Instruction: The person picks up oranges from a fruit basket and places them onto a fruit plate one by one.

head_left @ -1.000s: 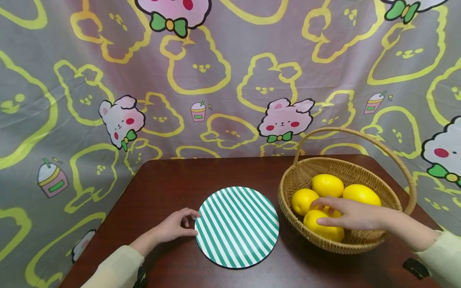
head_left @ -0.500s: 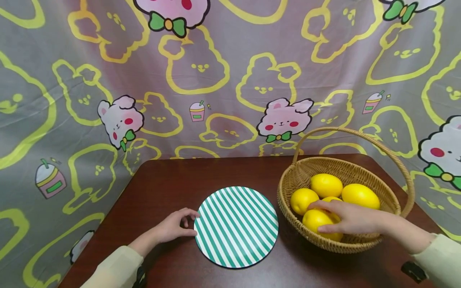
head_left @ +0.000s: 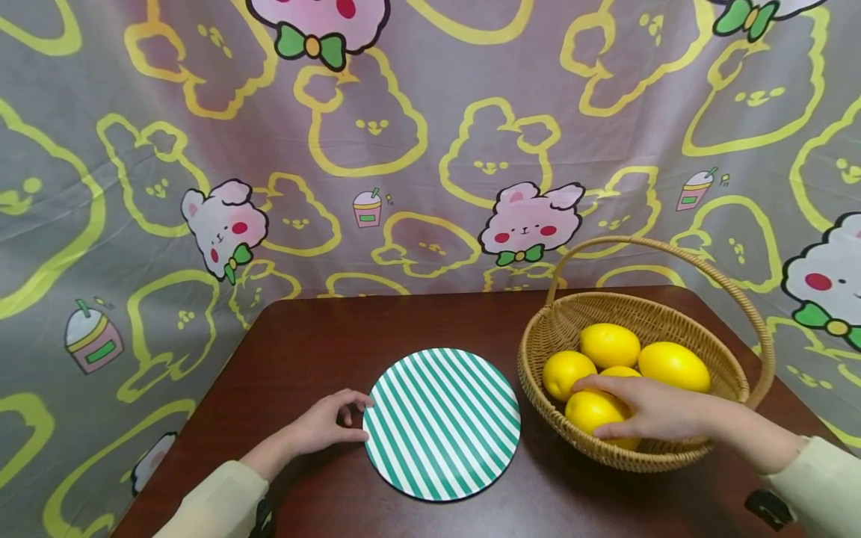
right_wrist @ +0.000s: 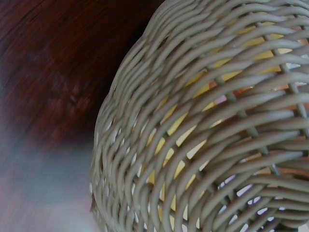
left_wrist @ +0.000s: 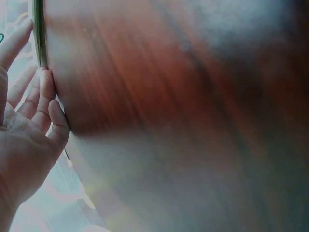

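A flat round mat (head_left: 442, 424) with green and white stripes lies on the table in the head view. My left hand (head_left: 332, 424) is at its left edge, thumb and fingertips spread along the rim. In the left wrist view the left hand (left_wrist: 31, 116) has its fingers loosely bent. On the right stands a wicker basket (head_left: 548, 321) of yellow lemons. My right hand (head_left: 662, 407) reaches over its near rim and grips the front lemon (head_left: 592, 409), fingers over the top and thumb on the near side. Basket weave hides this hand in the right wrist view.
Several other lemons lie in the basket, among them a lemon (head_left: 610, 345) at the back and another (head_left: 675, 366) at right. A tall handle (head_left: 706, 269) arches over it. The dark wooden table (head_left: 377, 321) ends at a patterned cloth (head_left: 417, 187).
My right hand has lowered into the basket and closed its fingers and thumb round the front lemon. The left hand and the striped mat stay in place.
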`<state>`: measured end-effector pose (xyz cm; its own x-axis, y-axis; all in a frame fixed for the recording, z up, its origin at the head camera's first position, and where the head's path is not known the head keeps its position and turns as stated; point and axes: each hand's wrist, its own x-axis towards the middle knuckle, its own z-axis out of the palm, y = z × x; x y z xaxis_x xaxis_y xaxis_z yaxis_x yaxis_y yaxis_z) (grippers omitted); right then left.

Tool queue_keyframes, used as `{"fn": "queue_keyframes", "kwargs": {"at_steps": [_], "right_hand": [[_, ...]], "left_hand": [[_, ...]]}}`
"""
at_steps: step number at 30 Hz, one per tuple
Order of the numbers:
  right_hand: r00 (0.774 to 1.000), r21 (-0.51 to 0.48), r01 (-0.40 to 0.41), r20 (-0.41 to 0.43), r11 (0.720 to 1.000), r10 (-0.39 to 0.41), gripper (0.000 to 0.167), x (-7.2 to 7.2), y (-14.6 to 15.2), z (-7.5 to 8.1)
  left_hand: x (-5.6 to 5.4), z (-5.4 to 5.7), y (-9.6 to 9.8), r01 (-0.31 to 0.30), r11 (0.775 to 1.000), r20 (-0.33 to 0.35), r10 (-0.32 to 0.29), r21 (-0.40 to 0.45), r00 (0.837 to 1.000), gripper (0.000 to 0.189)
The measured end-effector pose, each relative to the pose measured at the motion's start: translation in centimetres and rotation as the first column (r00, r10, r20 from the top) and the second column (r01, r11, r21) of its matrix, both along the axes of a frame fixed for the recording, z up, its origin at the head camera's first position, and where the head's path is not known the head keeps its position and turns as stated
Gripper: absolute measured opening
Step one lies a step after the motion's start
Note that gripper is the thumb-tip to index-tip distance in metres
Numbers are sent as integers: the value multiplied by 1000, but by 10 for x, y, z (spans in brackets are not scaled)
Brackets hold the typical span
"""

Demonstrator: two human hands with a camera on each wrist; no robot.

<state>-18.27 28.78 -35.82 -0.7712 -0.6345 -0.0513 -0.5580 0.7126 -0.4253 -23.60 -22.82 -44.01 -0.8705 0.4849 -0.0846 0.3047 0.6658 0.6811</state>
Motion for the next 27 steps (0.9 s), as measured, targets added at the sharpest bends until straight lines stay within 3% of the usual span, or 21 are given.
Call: {"fn": "queue_keyframes", "kwargs": {"at_steps": [10, 18, 27], "right_hand": [[1000, 2, 5, -15, 1000, -5, 60, 4, -2, 1], [999, -12, 47, -18, 999, -48, 63, 9, -6, 11], [990, -21, 62, -123, 998, -64, 65, 8, -9, 25]], "left_hand": [[-2, -2, 0, 8, 1000, -1, -8, 5, 1000, 48], [-2, -4, -1, 9, 1000, 3, -9, 10, 1000, 49], [-1, -1, 0, 9, 1000, 3, -9, 8, 1000, 49]]}}
